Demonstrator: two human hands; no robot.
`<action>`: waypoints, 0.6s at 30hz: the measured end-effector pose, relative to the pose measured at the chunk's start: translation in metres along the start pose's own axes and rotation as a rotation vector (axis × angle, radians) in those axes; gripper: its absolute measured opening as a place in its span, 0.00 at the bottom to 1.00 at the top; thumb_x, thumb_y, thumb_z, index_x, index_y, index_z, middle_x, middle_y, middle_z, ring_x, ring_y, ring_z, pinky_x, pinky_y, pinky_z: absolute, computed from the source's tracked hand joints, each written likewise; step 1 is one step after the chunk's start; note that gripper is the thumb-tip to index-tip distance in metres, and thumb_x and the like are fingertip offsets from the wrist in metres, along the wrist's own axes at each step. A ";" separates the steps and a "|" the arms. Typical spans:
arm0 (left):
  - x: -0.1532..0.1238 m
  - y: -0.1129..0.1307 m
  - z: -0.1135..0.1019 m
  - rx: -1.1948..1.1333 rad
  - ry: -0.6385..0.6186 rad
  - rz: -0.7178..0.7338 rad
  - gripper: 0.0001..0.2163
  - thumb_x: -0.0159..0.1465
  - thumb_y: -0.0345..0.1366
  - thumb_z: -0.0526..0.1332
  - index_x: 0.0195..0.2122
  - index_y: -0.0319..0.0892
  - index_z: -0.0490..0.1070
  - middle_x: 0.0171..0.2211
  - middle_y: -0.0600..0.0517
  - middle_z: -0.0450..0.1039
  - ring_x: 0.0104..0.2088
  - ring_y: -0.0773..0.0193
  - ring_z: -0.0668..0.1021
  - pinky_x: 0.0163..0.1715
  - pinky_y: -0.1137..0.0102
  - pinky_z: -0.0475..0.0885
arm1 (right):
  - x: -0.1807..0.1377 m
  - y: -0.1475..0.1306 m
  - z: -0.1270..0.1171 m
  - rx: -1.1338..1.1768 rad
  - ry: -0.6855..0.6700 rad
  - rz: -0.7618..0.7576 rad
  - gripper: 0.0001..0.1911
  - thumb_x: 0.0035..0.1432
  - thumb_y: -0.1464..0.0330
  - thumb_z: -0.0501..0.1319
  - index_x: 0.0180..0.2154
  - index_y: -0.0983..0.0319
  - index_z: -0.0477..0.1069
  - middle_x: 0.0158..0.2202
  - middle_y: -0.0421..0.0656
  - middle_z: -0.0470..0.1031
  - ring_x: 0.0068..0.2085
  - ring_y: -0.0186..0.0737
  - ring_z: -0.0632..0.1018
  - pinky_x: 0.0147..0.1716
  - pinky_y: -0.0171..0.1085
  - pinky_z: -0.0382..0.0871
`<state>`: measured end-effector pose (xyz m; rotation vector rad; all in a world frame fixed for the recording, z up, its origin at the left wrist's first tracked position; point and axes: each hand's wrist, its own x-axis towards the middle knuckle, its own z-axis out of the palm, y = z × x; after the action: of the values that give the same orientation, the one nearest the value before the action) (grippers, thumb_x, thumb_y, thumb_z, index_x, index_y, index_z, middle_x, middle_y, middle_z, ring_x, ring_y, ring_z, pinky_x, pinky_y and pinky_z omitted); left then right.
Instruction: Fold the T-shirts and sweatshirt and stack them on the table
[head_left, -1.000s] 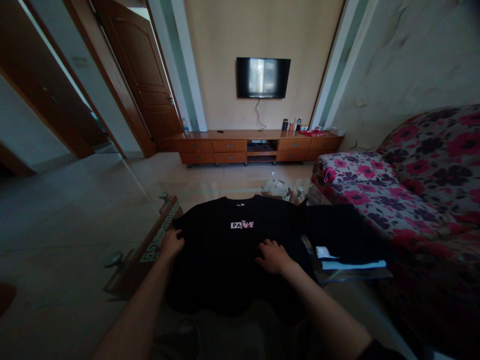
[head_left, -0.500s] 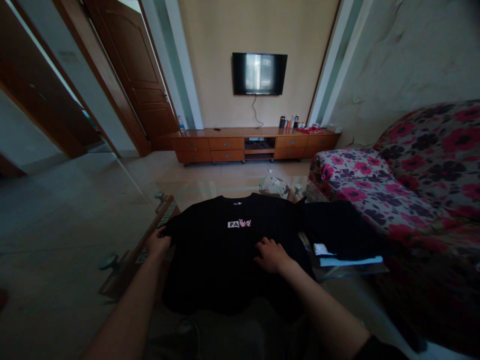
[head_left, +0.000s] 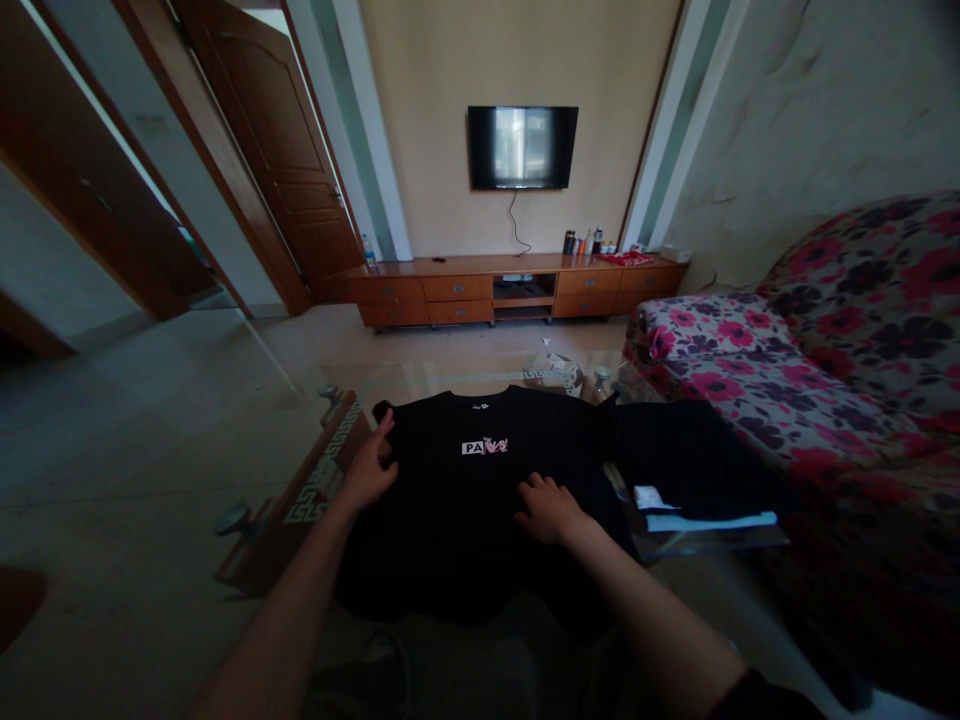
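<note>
A black T-shirt (head_left: 457, 530) lies spread front up on a glass table (head_left: 442, 376), its collar away from me. A white "PA" label and a pink figure are printed on its chest. At its left edge, by the sleeve, my left hand (head_left: 369, 472) is open, thumb and fingers apart. My right hand (head_left: 550, 508) rests on the right half of the shirt with its fingers spread. To the right lies a folded dark garment (head_left: 679, 455) with a white tag and a pale blue strip along its near edge.
A flowered sofa (head_left: 750, 390) stands along the right side. Beyond the table is a low wooden cabinet (head_left: 457, 290) with bottles (head_left: 583, 243) on it, below a wall television (head_left: 523, 148). Crumpled paper (head_left: 551, 370) shows near the table's far edge.
My left hand has moved inward and let go of the left sleeve, which no longer sticks out to the side. My right hand stays on the shirt. The view has shifted slightly.
</note>
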<state>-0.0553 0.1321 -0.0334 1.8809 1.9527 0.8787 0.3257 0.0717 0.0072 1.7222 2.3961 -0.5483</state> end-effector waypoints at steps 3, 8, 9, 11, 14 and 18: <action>-0.010 0.015 0.016 -0.053 -0.045 0.081 0.47 0.60 0.40 0.64 0.76 0.51 0.37 0.72 0.42 0.53 0.52 0.57 0.79 0.55 0.58 0.74 | 0.000 0.001 0.001 0.005 -0.012 0.005 0.26 0.63 0.57 0.61 0.61 0.56 0.69 0.63 0.53 0.65 0.61 0.59 0.69 0.55 0.54 0.66; -0.021 -0.012 0.038 0.252 -0.083 0.115 0.36 0.67 0.53 0.57 0.71 0.38 0.57 0.74 0.41 0.48 0.72 0.49 0.57 0.69 0.56 0.54 | -0.003 0.006 0.004 0.010 -0.011 -0.018 0.27 0.63 0.58 0.61 0.62 0.55 0.68 0.64 0.53 0.64 0.62 0.59 0.69 0.55 0.53 0.67; -0.023 -0.019 0.042 0.309 -0.136 0.136 0.37 0.67 0.56 0.56 0.71 0.36 0.57 0.74 0.40 0.47 0.73 0.48 0.54 0.70 0.56 0.52 | -0.004 0.006 0.004 0.010 -0.012 -0.024 0.28 0.62 0.58 0.61 0.62 0.55 0.68 0.64 0.53 0.64 0.61 0.59 0.69 0.55 0.53 0.67; -0.026 -0.030 0.046 0.396 -0.215 0.164 0.41 0.67 0.59 0.53 0.72 0.34 0.54 0.74 0.39 0.46 0.74 0.48 0.51 0.71 0.55 0.50 | -0.004 0.008 0.005 0.010 -0.009 -0.033 0.28 0.62 0.58 0.61 0.62 0.56 0.68 0.64 0.53 0.64 0.61 0.59 0.69 0.55 0.54 0.67; -0.030 -0.036 0.049 0.475 -0.246 0.162 0.42 0.67 0.61 0.50 0.73 0.36 0.51 0.75 0.40 0.45 0.74 0.48 0.50 0.70 0.55 0.49 | -0.004 0.008 0.005 0.011 -0.003 -0.031 0.28 0.63 0.58 0.61 0.62 0.56 0.67 0.64 0.54 0.64 0.62 0.59 0.69 0.55 0.54 0.67; -0.029 -0.030 0.050 0.549 -0.221 0.050 0.39 0.69 0.60 0.45 0.74 0.39 0.48 0.75 0.40 0.42 0.73 0.49 0.53 0.70 0.53 0.48 | -0.002 0.008 0.006 0.023 0.000 -0.022 0.28 0.62 0.58 0.61 0.62 0.56 0.68 0.65 0.53 0.63 0.62 0.59 0.68 0.55 0.54 0.67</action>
<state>-0.0466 0.1158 -0.0963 2.2020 2.1562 0.1259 0.3333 0.0698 0.0011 1.7063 2.4211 -0.5808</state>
